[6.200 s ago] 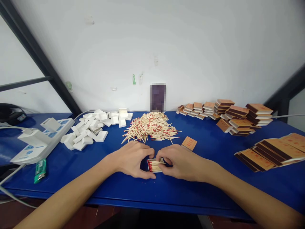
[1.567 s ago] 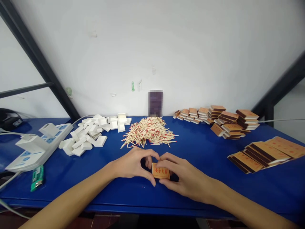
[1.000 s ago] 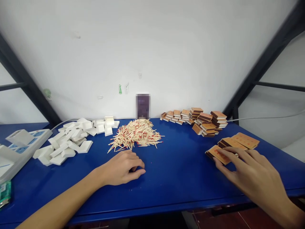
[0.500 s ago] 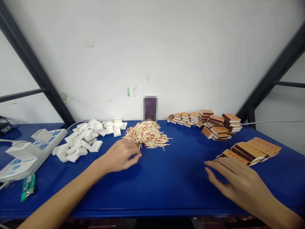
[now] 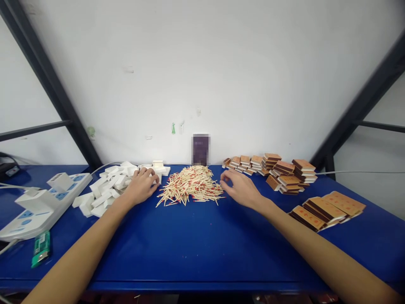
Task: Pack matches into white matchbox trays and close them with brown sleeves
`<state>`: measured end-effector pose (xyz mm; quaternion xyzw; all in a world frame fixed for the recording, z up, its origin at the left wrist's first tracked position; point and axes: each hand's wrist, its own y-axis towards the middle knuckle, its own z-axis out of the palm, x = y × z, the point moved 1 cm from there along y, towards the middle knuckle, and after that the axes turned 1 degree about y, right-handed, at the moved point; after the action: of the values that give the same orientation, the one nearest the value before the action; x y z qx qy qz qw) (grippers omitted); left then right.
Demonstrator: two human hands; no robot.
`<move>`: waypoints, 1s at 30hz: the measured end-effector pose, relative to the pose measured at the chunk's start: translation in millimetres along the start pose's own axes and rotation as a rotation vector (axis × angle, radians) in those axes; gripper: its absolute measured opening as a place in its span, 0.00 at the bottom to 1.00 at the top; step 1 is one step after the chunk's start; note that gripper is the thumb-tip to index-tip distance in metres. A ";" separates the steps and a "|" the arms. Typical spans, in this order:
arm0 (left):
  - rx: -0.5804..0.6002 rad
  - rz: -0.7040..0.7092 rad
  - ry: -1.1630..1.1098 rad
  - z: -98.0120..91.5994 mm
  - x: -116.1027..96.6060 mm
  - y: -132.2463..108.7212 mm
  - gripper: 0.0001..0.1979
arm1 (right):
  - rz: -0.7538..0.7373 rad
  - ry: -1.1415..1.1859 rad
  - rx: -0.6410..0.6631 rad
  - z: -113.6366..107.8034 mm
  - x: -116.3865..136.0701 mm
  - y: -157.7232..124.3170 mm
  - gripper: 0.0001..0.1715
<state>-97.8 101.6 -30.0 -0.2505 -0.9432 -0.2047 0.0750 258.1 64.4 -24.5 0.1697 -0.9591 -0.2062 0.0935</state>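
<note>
A heap of red-tipped matches (image 5: pixel 193 184) lies at the middle back of the blue table. My left hand (image 5: pixel 143 184) is over the right part of a pile of white matchbox trays (image 5: pixel 107 184), its fingers spread and curled, with no object visible in it. It hides some of the trays. At the right edge of the heap is my right hand (image 5: pixel 239 186), its thumb and fingers apart and nothing between them. Whether it touches the matches I cannot tell. Orange-brown matchbox sleeves (image 5: pixel 288 168) stand in stacks at the back right.
Flattened matchbox sleeves (image 5: pixel 329 207) lie at the right. A white power strip (image 5: pixel 63 198) with chargers and cables runs along the left, a green packet (image 5: pixel 41 249) in front of it. Behind the heap a dark pixelated panel (image 5: pixel 201 149) leans on the wall.
My left hand has moved left from the match heap to the white trays. My right hand has gone from the flat sleeves, forward and left, to the heap's right side.
</note>
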 end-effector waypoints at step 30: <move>0.274 0.541 -0.945 -59.6 -111.3 -24.8 0.05 | -0.061 -0.486 -0.023 -10.3 -3.1 -32.2 0.14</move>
<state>-11.9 7.6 -11.9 -0.5362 -0.7942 0.0808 -0.2741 272.8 34.1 -29.4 0.1428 -0.9455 -0.2545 -0.1444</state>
